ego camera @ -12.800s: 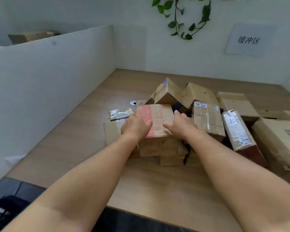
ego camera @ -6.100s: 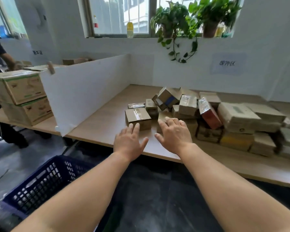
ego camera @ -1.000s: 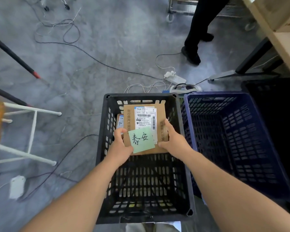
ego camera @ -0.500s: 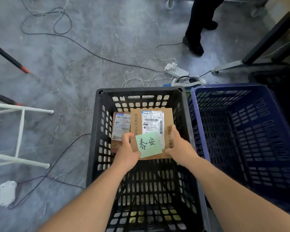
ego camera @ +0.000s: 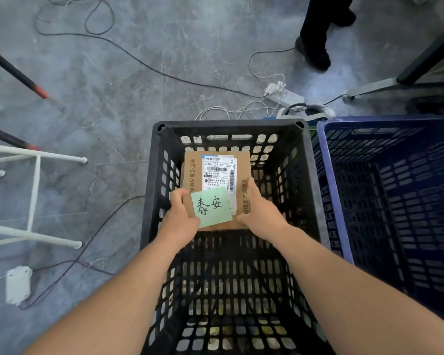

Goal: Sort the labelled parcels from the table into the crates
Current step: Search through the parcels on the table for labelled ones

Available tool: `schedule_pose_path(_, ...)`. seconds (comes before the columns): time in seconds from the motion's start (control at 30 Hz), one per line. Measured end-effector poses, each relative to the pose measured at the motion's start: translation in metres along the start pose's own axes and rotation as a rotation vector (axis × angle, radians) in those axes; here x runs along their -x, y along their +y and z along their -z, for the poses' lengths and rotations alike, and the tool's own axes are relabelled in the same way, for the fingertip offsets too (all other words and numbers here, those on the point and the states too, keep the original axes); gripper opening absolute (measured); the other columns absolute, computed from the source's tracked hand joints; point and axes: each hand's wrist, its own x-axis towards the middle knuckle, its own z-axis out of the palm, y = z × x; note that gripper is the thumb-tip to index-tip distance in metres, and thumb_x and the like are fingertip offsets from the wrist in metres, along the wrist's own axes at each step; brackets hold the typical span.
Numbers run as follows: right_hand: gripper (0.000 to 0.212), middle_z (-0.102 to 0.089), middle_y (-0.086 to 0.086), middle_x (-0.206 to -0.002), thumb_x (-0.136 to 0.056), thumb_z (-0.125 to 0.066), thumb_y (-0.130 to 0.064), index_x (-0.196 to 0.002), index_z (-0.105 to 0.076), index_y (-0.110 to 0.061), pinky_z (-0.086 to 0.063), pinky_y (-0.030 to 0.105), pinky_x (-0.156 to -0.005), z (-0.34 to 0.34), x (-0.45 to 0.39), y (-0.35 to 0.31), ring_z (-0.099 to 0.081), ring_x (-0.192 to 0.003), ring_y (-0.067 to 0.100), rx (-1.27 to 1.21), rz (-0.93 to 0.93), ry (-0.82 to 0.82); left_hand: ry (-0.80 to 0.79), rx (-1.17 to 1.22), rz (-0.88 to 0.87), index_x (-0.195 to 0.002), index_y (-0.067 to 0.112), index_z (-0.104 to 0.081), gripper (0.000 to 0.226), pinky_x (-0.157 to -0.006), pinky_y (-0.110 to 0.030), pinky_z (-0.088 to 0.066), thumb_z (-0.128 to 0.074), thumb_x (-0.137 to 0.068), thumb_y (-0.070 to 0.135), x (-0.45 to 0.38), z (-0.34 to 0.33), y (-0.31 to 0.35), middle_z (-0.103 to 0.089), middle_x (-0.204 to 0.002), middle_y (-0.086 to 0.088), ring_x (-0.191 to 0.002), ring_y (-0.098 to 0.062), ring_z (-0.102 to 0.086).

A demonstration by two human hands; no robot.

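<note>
Two hands hold one cardboard parcel (ego camera: 217, 190) inside the black crate (ego camera: 154, 175), toward its far end. Left hand (ego camera: 181, 216) grips the parcel's near-left corner, thumb on top, fingers curled round the edge; right hand (ego camera: 260, 211) grips the near-right side, thumb lying along the top face. Parcel sits roughly flat, face up, w/ a white shipping label (ego camera: 219, 174) (barcode, "830-C7 83 [AB3]") and a green sticky note (ego camera: 212, 207) w/ handwritten characters overlapping the label's near-left corner. Can't tell if the parcel rests on the crate floor or on sth below it. Blue crate (ego camera: 333, 201) stands just beside the black one on the right, sides nearly touching; its inside is dark.

Grey floor (ego camera: 113, 85) around: black cables, white power strip (ego camera: 285, 93) past the black crate's far-right corner, white frame legs (ego camera: 34, 193) at left, small white box (ego camera: 18, 284) lower left. Another person's dark trouser leg and shoe (ego camera: 315, 52) at top right.
</note>
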Motion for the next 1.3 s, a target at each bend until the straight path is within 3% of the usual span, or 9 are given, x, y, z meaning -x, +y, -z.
schedule_pose_path(0.13, 0.097, -0.049, 0.005, -0.138, -0.093, -0.060, -0.016, -0.152, 0.016, -0.028, -0.053, 0.031, -0.081, -0.006, -0.014, -0.007, -0.059, -0.105, 0.018, -0.031, 0.011, 0.001, 0.061, -0.042, -0.007, -0.137, 0.031, -0.017, 0.065, -0.063, -0.029, -0.049, -0.050, -0.091, 0.000, -0.008, 0.000, -0.002, -0.048, -0.133, -0.003, -0.105, -0.020, -0.053)
schedule_pose_path(0.3, 0.097, -0.052, 0.007, -0.133, -0.092, -0.061, -0.016, -0.152, 0.014, -0.026, -0.053, 0.037, -0.089, -0.020, -0.034, -0.017, -0.058, -0.108, 0.021, -0.004, 0.051, 0.021, 0.145, -0.301, -0.060, -0.147, 0.018, -0.013, 0.074, -0.094, -0.041, -0.046, -0.052, -0.087, 0.000, -0.012, -0.002, 0.002, -0.025, -0.148, -0.010, -0.125, -0.027, -0.040)
schedule_pose_path(0.4, 0.097, -0.054, 0.007, -0.131, -0.091, -0.062, -0.018, -0.153, 0.012, -0.028, -0.054, 0.039, -0.088, -0.021, -0.037, -0.016, -0.060, -0.104, 0.020, 0.020, 0.063, 0.041, 0.144, -0.495, -0.018, -0.151, 0.007, -0.006, 0.080, -0.108, -0.044, -0.035, -0.055, -0.088, 0.007, -0.009, -0.009, 0.003, -0.003, -0.160, -0.013, -0.139, -0.033, -0.026)
schedule_pose_path(0.63, 0.096, -0.055, 0.008, -0.132, -0.093, -0.059, -0.016, -0.152, 0.016, -0.026, -0.051, 0.036, -0.094, -0.017, -0.027, -0.010, -0.059, -0.110, 0.020, 0.055, 0.083, -0.051, 0.174, -0.695, -0.030, -0.152, 0.005, -0.001, 0.086, -0.114, -0.039, -0.026, -0.059, -0.090, 0.020, 0.005, -0.012, 0.008, 0.006, -0.160, -0.015, -0.146, -0.030, -0.012)
schedule_pose_path(0.73, 0.092, -0.047, 0.007, -0.142, -0.091, -0.061, -0.016, -0.154, 0.005, -0.029, -0.048, 0.040, -0.100, -0.005, -0.011, -0.011, -0.053, -0.122, 0.021, 0.148, 0.110, -0.058, 0.193, -0.725, -0.073, -0.152, 0.012, -0.006, 0.082, -0.117, -0.042, -0.019, -0.058, -0.090, 0.025, 0.019, -0.008, 0.021, 0.008, -0.160, -0.014, -0.148, -0.031, 0.002)
schedule_pose_path(0.87, 0.064, -0.039, 0.005, -0.146, -0.094, -0.054, -0.019, -0.150, -0.024, -0.020, -0.045, 0.042, -0.102, 0.034, 0.026, -0.019, -0.041, -0.132, 0.024, 0.348, 0.158, 0.084, 0.161, -0.641, -0.170, -0.152, 0.017, -0.009, 0.072, -0.121, -0.043, -0.011, -0.051, -0.094, 0.026, 0.044, 0.010, 0.049, 0.005, -0.161, -0.008, -0.148, -0.026, 0.003)
schedule_pose_path(1.07, 0.053, -0.033, 0.000, -0.151, -0.100, -0.043, -0.030, -0.150, -0.027, -0.020, -0.041, 0.039, -0.102, 0.098, 0.109, -0.040, -0.029, -0.138, 0.023, 0.486, 0.198, 0.266, 0.223, -0.594, -0.341, -0.153, 0.015, -0.014, 0.062, -0.120, -0.038, -0.013, -0.035, -0.101, 0.041, 0.105, 0.041, 0.103, -0.004, -0.162, -0.007, -0.148, -0.024, -0.005)
schedule_pose_path(1.3, 0.051, -0.038, -0.001, -0.146, -0.098, -0.042, -0.040, -0.146, -0.034, -0.022, -0.031, 0.036, -0.108, 0.175, 0.202, -0.092, -0.033, -0.134, 0.021, 0.553, 0.289, 0.563, 0.319, -0.535, -0.539, -0.154, 0.017, -0.007, 0.063, -0.120, -0.037, -0.011, -0.023, -0.101, 0.048, 0.174, 0.091, 0.184, 0.000, -0.162, -0.005, -0.149, -0.022, 0.000)
